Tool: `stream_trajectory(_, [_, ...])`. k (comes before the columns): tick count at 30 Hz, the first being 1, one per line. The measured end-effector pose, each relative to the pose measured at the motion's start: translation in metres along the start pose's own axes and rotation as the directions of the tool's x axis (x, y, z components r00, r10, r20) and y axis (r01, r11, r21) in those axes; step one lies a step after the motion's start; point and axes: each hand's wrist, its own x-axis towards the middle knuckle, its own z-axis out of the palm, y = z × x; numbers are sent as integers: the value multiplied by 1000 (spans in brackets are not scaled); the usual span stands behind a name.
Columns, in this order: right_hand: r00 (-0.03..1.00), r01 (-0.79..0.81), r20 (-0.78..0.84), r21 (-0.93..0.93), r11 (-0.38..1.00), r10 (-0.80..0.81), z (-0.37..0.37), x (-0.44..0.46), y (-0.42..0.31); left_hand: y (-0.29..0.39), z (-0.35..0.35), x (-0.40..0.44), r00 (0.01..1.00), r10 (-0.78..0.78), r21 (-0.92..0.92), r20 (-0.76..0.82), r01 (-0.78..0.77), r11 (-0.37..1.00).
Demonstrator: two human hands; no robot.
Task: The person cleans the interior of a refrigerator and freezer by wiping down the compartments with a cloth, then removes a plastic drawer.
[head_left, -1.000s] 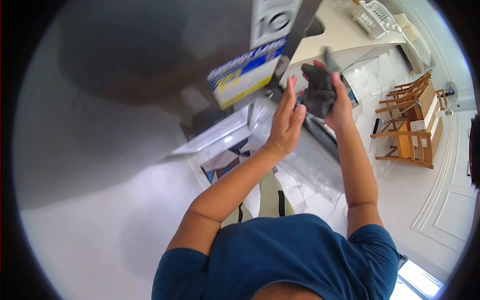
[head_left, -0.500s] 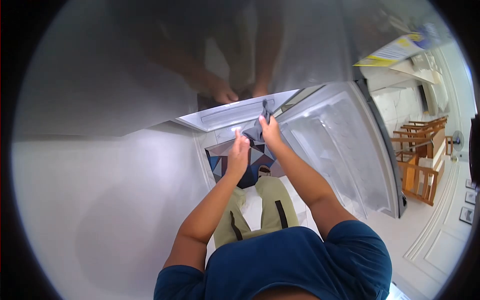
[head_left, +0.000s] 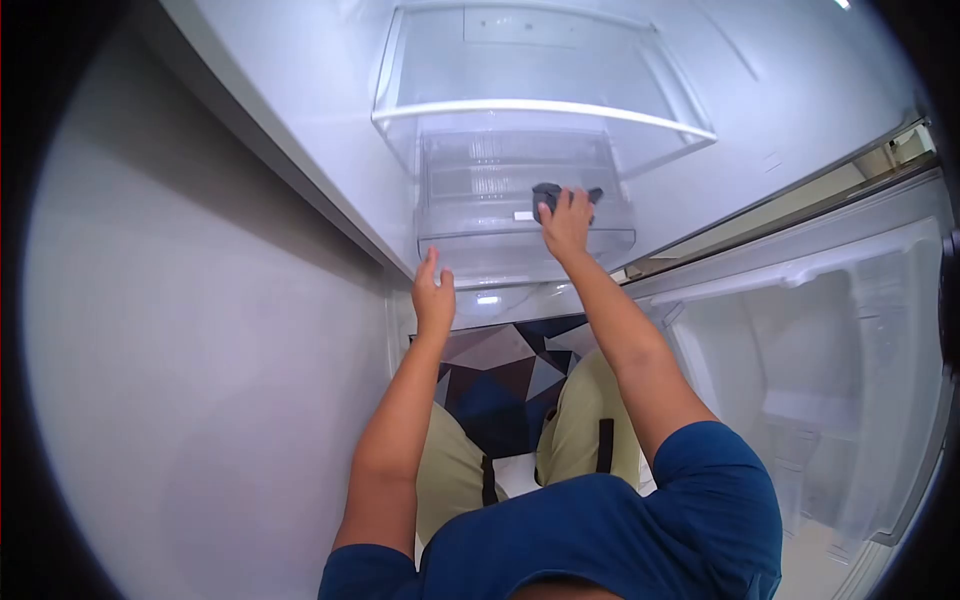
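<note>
My right hand (head_left: 566, 225) is closed on a dark grey cloth (head_left: 546, 196), bunched under the fingers. It reaches into the open fridge, over the clear drawer (head_left: 460, 238) at the bottom; the cloth appears to lie against the drawer, though exact contact is hidden. My left hand (head_left: 433, 300) is held low beside the drawer's front left corner, fingers stretched upward and thumb apart, holding nothing. Whether its fingertips touch the drawer, I cannot tell.
Above the drawer is a glass shelf (head_left: 545, 106) with a white front edge. The fridge door (head_left: 850, 300) with its clear bins stands open on the right. A pale wall or panel (head_left: 200, 350) is close on the left. A geometric-patterned mat (head_left: 500, 390) lies below.
My view has moved in close to the fridge interior. My right hand has carried the cloth inside to the drawer, while my left hand has parted from it towards the drawer's left corner.
</note>
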Motion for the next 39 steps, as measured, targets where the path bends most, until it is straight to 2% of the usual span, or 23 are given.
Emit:
stream_trajectory(1, [1000, -1, -3, -2, 1000, 1, 4, -3, -15, -7, 5, 3, 1000, 2, -2, 1, -2, 1000])
stream_trajectory(3, [996, 84, -33, 207, 975, -79, 14, -8, -61, -23, 8, 13, 997, 43, -39, -58, -45, 998])
stream_trajectory(7, [972, 232, -141, 449, 863, -188, 49, -16, -129, -52, 23, 21, 985, 129, -66, -113, -137, 988])
stream_trajectory(8, [972, 235, -138, 450, 862, -193, 56, -15, -139, -45, 21, 22, 989, 98, -124, -115, -112, 986])
stream_trajectory(10, [916, 365, 7, 404, 839, -401, 64, -10, -155, -46, 22, 26, 990, 63, -184, -128, -86, 979])
stream_trajectory(12, [887, 412, -18, 487, 771, -462, 66, -16, -155, -51, 24, 27, 973, 155, 2, -173, -157, 988])
stream_trajectory(13, [854, 453, -50, 561, 693, -518, 66, -17, -154, -54, 24, 26, 972, 152, -2, -177, -155, 988])
stream_trajectory(14, [852, 453, -45, 561, 693, -521, 65, -19, -150, -54, 23, 23, 963, 202, 30, -177, -200, 979])
stream_trajectory(16, [722, 668, -180, 431, 606, -668, 63, -18, -143, -52, 23, 24, 950, 255, 55, -180, -249, 967])
stream_trajectory(17, [719, 671, -179, 428, 605, -671, 70, -15, -143, -52, 23, 25, 949, 272, 81, -161, -262, 962])
stream_trajectory(19, [648, 760, -212, 124, 638, -731, 90, 3, -150, -55, 25, 28, 944, 293, 112, -150, -278, 954])
stream_trajectory(20, [643, 764, -217, 127, 632, -734, 94, 14, -159, -58, 26, 28, 944, 304, 152, -126, -285, 946])
stream_trajectory(22, [854, 514, 5, 147, 845, -520, 101, 36, -176, -62, 25, 25, 949, 308, 182, -72, -291, 939])
stream_trajectory(24, [874, 482, -14, 167, 860, -486, 112, 60, -182, -67, 26, 25, 947, 315, 190, -65, -298, 935])
stream_trajectory(26, [910, 277, 269, 167, 946, -314, 119, 100, -190, -70, 26, 27, 943, 327, 200, -56, -311, 929])
stream_trajectory(27, [909, 276, 276, 167, 947, -314, 108, 101, -190, -69, 26, 25, 945, 325, 235, -45, -306, 922])
stream_trajectory(29, [993, 117, -70, 468, 876, -95, 78, 107, -196, -67, 25, 24, 948, 314, 266, -43, -292, 919])
stream_trajectory(30, [993, 119, -65, 464, 878, -100, 75, 107, -199, -65, 25, 24, 950, 308, 270, -40, -286, 919])
stream_trajectory(32, [898, 18, 420, 265, 964, -133, 71, 105, -202, -62, 23, 24, 952, 304, 274, -31, -285, 919])
stream_trajectory(33, [897, 16, 422, 262, 965, -129, 71, 98, -201, -61, 23, 24, 954, 299, 281, -28, -280, 918])
stream_trajectory(35, [779, 420, 489, 59, 906, -393, 73, 85, -196, -61, 23, 23, 956, 291, 286, -24, -273, 918])
stream_trajectory(37, [770, 412, 507, 68, 908, -387, 100, 80, -188, -62, 24, 23, 950, 312, 259, -34, -293, 920])
stream_trajectory(39, [845, 416, 405, -88, 905, -349, 114, 83, -188, -63, 24, 23, 949, 315, 259, -31, -297, 919])
